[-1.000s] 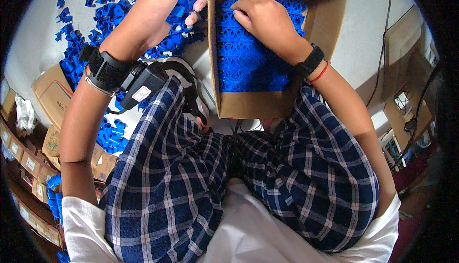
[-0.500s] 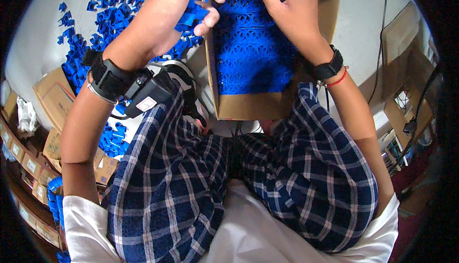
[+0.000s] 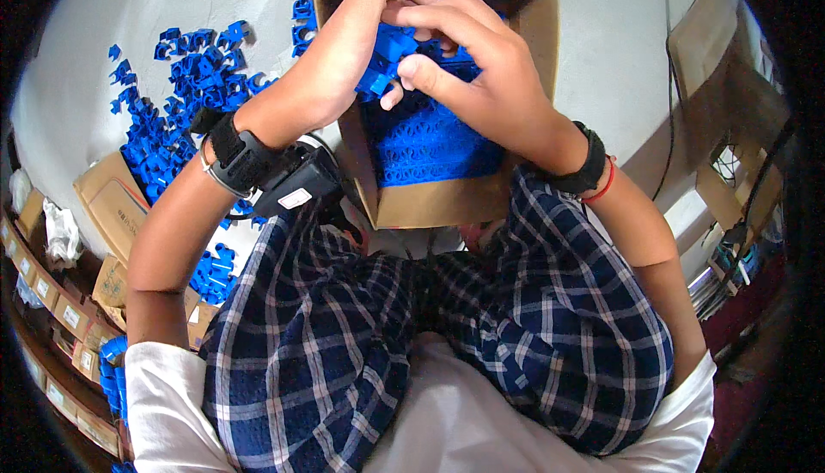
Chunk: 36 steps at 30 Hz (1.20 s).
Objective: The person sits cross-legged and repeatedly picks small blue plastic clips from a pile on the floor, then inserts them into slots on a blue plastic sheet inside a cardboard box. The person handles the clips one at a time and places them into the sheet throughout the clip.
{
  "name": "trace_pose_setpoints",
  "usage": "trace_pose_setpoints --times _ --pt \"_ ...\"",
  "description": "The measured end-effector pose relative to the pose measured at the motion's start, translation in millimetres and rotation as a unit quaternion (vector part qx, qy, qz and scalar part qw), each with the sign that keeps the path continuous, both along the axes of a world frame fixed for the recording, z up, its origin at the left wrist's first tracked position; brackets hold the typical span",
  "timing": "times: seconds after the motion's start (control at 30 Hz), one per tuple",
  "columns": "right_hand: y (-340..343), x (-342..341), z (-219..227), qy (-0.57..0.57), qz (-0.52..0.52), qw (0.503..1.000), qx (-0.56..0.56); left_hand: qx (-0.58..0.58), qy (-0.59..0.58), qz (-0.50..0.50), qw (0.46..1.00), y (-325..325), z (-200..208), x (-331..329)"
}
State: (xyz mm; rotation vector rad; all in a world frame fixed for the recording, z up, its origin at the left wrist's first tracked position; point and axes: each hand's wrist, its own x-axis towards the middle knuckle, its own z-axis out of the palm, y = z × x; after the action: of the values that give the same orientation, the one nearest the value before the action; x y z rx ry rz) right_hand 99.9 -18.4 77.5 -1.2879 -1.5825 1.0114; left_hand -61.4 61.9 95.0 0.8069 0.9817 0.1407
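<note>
My left hand is curled around a few blue plastic pipe clips above the open cardboard box. From the right, my right hand meets it, its thumb and fingers closed on the same clips. Both hands partly hide the clips, so I cannot tell how many there are. Beneath them, rows of packed blue clips lie tightly side by side in the box. The hands cover the far part of those rows.
Loose blue clips are scattered over the pale floor to the left. A flattened carton lies beyond my left forearm, near a white plastic bag. A black device sits by my left knee. A dark cable runs along the right.
My hands have come together over the box, the right closing on the clips in the left. Before, they were apart at its far end. The view has shifted, showing the box's far edge.
</note>
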Motion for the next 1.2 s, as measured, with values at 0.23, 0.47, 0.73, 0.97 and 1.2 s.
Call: trace_pose_setpoints --times 0.23,0.47,0.73,0.97,1.2 --pt "13 20 -11 0.040 0.003 0.999 -0.019 0.042 -0.012 -0.022 0.999 4 -8 23" --pt "23 30 2 0.287 -0.084 0.916 -0.266 0.053 0.052 -0.051 0.996 30 -12 34" --pt "8 34 -22 0.347 -0.047 0.914 -0.204 0.198 0.106 -0.177 0.958 29 -4 15" --pt "11 25 -17 0.330 -0.032 0.933 -0.139 0.252 0.075 -0.176 0.949 15 -1 17" --pt "15 41 -5 0.347 0.003 0.916 -0.203 0.193 0.050 -0.184 0.963 27 0 7"
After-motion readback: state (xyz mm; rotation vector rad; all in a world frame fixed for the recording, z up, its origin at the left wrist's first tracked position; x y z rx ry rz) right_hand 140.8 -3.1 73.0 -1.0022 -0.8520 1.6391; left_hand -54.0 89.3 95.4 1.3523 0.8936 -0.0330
